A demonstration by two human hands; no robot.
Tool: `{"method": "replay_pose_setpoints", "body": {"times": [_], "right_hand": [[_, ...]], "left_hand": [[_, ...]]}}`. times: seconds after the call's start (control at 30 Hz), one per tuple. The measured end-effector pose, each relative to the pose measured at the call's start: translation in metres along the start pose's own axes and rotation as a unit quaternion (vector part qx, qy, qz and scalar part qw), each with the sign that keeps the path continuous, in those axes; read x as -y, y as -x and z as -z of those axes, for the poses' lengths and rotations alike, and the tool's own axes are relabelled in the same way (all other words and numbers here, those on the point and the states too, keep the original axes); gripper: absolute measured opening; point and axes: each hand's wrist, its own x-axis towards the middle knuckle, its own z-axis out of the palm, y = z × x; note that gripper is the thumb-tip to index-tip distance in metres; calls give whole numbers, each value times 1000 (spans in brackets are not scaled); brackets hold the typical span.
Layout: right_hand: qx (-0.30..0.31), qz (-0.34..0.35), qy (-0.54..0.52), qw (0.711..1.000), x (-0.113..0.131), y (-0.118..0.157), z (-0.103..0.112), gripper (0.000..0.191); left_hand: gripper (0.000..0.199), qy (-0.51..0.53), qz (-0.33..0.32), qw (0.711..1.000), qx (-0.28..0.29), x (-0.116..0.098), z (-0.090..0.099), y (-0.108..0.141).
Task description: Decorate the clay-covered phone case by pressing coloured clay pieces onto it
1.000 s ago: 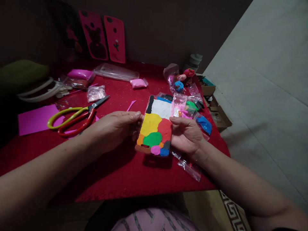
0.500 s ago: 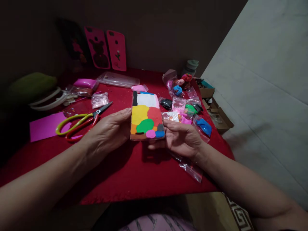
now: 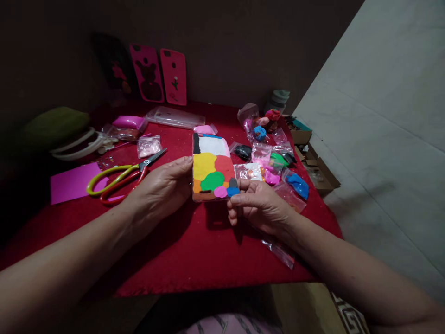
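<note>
A phone case [image 3: 212, 169] covered in patches of white, yellow, red, green, blue, pink and other colours is held above the red cloth. My left hand [image 3: 170, 185] grips its left edge, thumb on the side. At the lower right corner, my right hand [image 3: 260, 204] pinches it with the thumb over the blue patch. Scissors [image 3: 142, 168] with yellow and red handles lie beside my left hand. Several small bags of clay, among them a blue one [image 3: 297, 184] and a black one [image 3: 242, 150], are to the right of the case.
Pink decorated cases [image 3: 174, 76] lean against the back wall. A clear case [image 3: 175, 117] lies before them. Pink paper [image 3: 71, 184] and a green item [image 3: 57, 123] are at left. A bottle [image 3: 279, 99] stands back right, with cardboard boxes [image 3: 321, 174] beyond the red-covered table [image 3: 174, 264].
My right thumb has moved down onto the case's lower right corner, and the right fingers have curled in. The whole view has shifted slightly, with the case still held.
</note>
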Motion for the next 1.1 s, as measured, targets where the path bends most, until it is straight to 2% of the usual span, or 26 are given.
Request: {"method": "replay_pose_setpoints", "body": {"times": [0.23, 0.53, 0.73, 0.87, 0.97, 1.1], "right_hand": [[-11, 23, 25, 999, -1, 0, -1, 20], [57, 28, -63, 996, 0, 3, 5, 20], [73, 31, -37, 996, -1, 3, 7, 17], [95, 79, -21, 992, 1, 3, 4, 24], [59, 127, -67, 988, 2, 0, 2, 19], [-2, 144, -111, 983, 5, -4, 1, 10]], "left_hand": [[38, -35, -1, 999, 13, 1, 5, -2], [33, -42, -15, 999, 26, -2, 12, -4], [20, -7, -19, 999, 43, -4, 13, -2], [17, -14, -10, 997, 70, -5, 14, -1], [16, -12, 4, 996, 88, -1, 12, -1], [9, -30, 17, 995, 92, 6, 9, 2]]}}
